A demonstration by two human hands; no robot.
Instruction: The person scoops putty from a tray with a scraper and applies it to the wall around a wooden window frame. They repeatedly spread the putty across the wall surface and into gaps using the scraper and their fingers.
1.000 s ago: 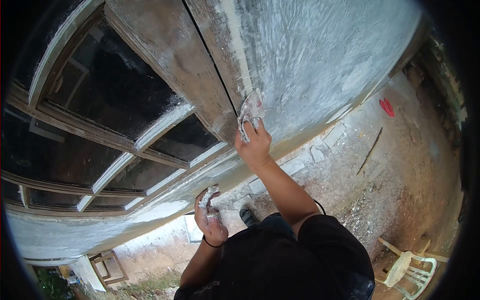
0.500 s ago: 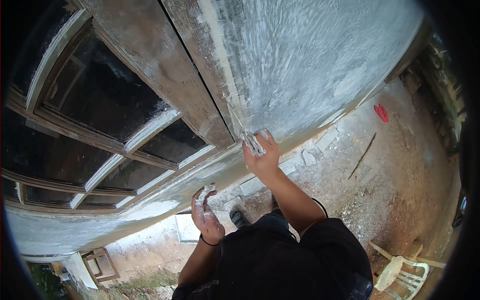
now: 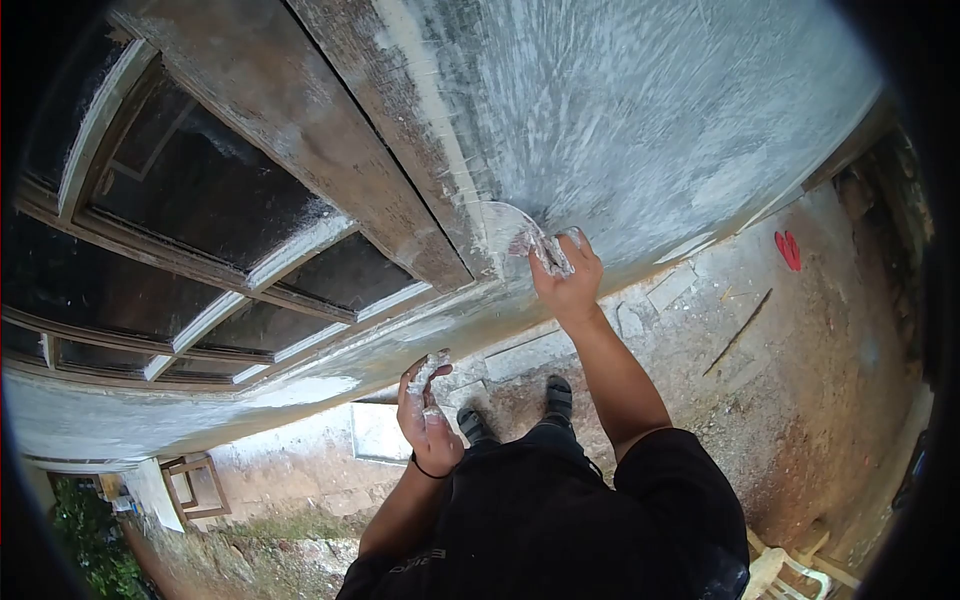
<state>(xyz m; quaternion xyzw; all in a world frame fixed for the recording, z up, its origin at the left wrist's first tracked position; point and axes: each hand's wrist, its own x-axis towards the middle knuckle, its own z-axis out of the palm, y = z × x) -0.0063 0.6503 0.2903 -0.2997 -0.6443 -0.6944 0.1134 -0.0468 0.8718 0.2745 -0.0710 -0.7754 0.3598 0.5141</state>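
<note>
My right hand [image 3: 568, 278] is closed on a putty-smeared scraper [image 3: 512, 226], a thin, pale, curved blade. Its blade lies against the grey-blue wall [image 3: 640, 130], beside the strip of pale filler [image 3: 440, 110] that runs along the wooden window frame [image 3: 370, 170]. Lower and to the left, my left hand [image 3: 428, 415] is held in front of the wall's base, fingers half curled and thumb apart. White paste [image 3: 425, 375] coats those fingers, and no tool shows in them.
A paned window [image 3: 200, 200] fills the upper left. Below are my sandalled feet [image 3: 558, 395], a pale slab [image 3: 378, 432] and a small wooden frame [image 3: 195, 488]. Red slippers [image 3: 788, 250] and a stick [image 3: 738, 332] lie right; a chair [image 3: 790, 575] stands at the lower right.
My right hand and the scraper have moved right, away from the window frame, and the blade now shows broader. My left hand has risen slightly. The view has shifted a little.
</note>
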